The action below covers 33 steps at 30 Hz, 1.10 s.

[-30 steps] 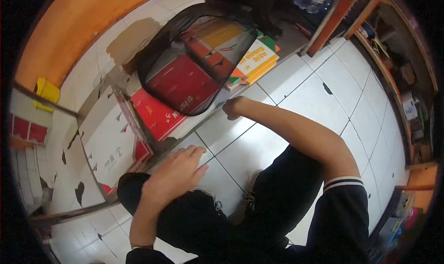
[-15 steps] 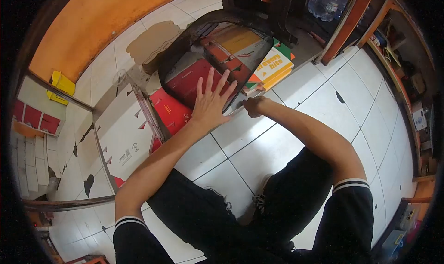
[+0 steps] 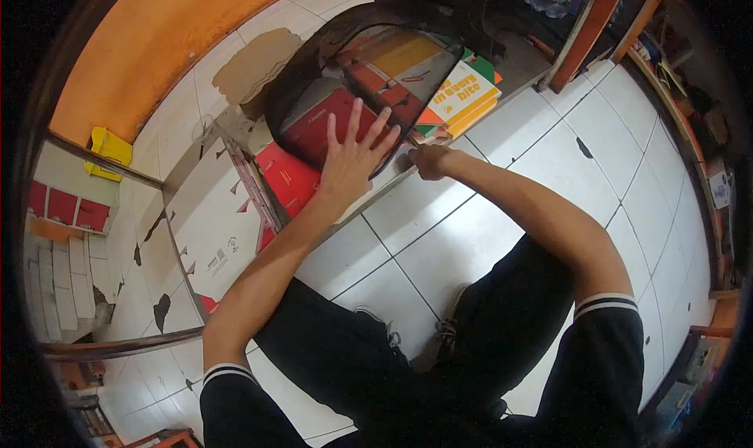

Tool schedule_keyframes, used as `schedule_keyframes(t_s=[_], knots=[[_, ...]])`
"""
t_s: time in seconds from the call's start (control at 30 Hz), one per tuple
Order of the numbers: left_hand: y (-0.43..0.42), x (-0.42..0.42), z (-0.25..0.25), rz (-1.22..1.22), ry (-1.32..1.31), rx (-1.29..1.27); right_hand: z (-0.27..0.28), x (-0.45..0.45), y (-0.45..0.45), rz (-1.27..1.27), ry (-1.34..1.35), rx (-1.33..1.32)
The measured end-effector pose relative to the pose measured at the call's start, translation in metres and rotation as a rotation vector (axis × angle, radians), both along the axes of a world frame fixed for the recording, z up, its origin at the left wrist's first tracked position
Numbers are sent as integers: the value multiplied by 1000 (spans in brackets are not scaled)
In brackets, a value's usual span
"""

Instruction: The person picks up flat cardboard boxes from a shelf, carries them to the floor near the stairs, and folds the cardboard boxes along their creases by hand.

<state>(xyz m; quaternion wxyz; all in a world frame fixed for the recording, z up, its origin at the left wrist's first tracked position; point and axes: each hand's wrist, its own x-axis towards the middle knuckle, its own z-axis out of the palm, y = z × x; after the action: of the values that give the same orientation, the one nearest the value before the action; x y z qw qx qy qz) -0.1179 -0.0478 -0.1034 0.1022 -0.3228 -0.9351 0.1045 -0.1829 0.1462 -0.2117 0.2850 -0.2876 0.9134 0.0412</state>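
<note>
A black bag [image 3: 286,107] with a see-through mesh front lies on its back on a low ledge, and red and orange-yellow packages show through the mesh. My left hand [image 3: 349,162] is spread flat on the bag's near part, fingers apart. At the bag's near right edge, my right hand [image 3: 429,162] is closed in a pinch; what its fingers hold is too small to make out. Just right of the bag sits a stack of yellow, orange and green printed boxes [image 3: 467,99].
A red box [image 3: 286,177] and a large white carton [image 3: 212,224] lie left of my left forearm. A yellow container [image 3: 108,151] stands by the orange wall [image 3: 149,56]. Wooden shelves [image 3: 667,95] line the right side. White tiles [image 3: 408,244] cover the floor.
My right hand has moved slightly up and left along the bag's edge, still pinched. My left hand stays spread on the bag. The whole view has shifted a little.
</note>
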Motion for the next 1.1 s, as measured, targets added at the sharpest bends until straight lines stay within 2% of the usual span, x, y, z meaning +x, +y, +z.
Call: schedule_keyframes(t_s=[0.1,0.13,0.2,0.23,0.3,0.33,0.4,0.43,0.63,0.73,0.87,0.93,0.97,1.03,1.1], knots=[[-3,-5,21,-57,-17,112,-3,-8,-4,199,-6,67],[-4,-6,29,-91,-7,170,0,-1,1,-127,-106,-381],[-6,-8,41,-88,-23,189,5,-10,-2,-482,-302,-603],[-7,-10,46,-90,-36,213,2,-9,-3,-477,-305,-604],[-10,-13,55,-103,-35,231,2,-1,-7,-647,-305,-1080],[-12,-14,58,-121,-33,252,6,2,-9,-643,-307,-1083],[-14,-16,63,-126,-35,262,10,3,-11,-859,-464,-1149],[-14,-17,65,-137,-39,275,5,1,-12,-855,-465,-1152],[-16,-22,74,-152,-47,333,-31,-21,-29,-760,-238,-1153],[-17,-23,75,-160,-41,358,-40,-29,-36,-876,-182,-1010],[-17,-24,79,-156,-31,346,-36,-33,-46,-967,-216,-1089],[-18,-25,79,-163,-28,354,-18,-26,-47,-874,-149,-1309],[-18,-25,79,-172,-24,365,-10,-24,-46,-873,-150,-1307],[-19,-27,81,-179,-18,379,1,-21,-45,-925,-528,-1386],[-19,-30,84,-182,-16,391,11,-12,-45,-957,-492,-1450]])
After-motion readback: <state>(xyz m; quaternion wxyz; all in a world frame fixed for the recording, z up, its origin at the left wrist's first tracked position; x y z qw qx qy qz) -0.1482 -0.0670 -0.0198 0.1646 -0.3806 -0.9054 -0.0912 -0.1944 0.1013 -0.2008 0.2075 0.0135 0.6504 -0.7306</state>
